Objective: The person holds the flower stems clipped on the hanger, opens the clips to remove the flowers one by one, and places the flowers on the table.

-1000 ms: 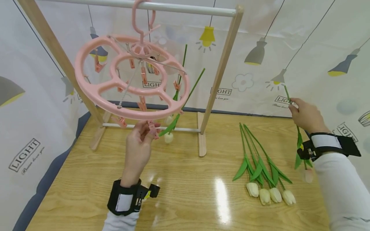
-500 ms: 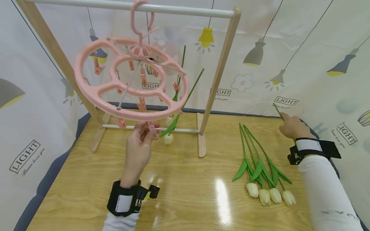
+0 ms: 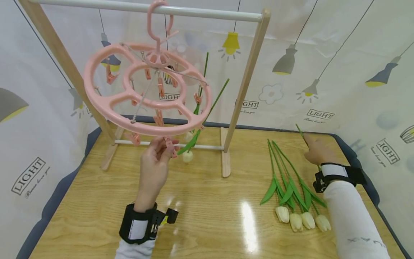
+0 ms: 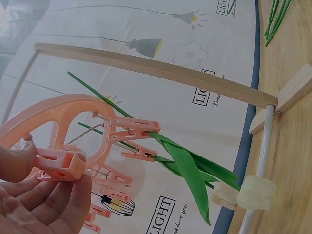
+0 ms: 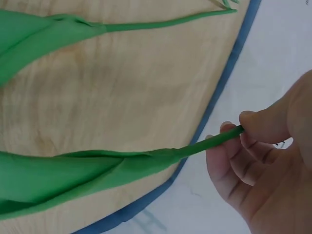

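My left hand pinches a pink clothespin on the near rim of a round pink clip hanger. In the left wrist view, thumb and fingers lie on either side of that clothespin. Two artificial tulips hang bloom-down from other clips of the hanger, at its right side. My right hand pinches another tulip by its green stem, near the stem's end. Its leaves show in the right wrist view; its bloom is out of sight. Beside this hand, several white tulips lie on the table.
The hanger hooks over the white top bar of a wooden-legged rack on the wood-grain table. A printed cloth with lamp pictures stands behind and at both sides. More pink clips dangle from the hanger's rings.
My right hand has moved left and down toward the lying tulips, carrying its tulip with it. The left hand stays at the same clothespin.
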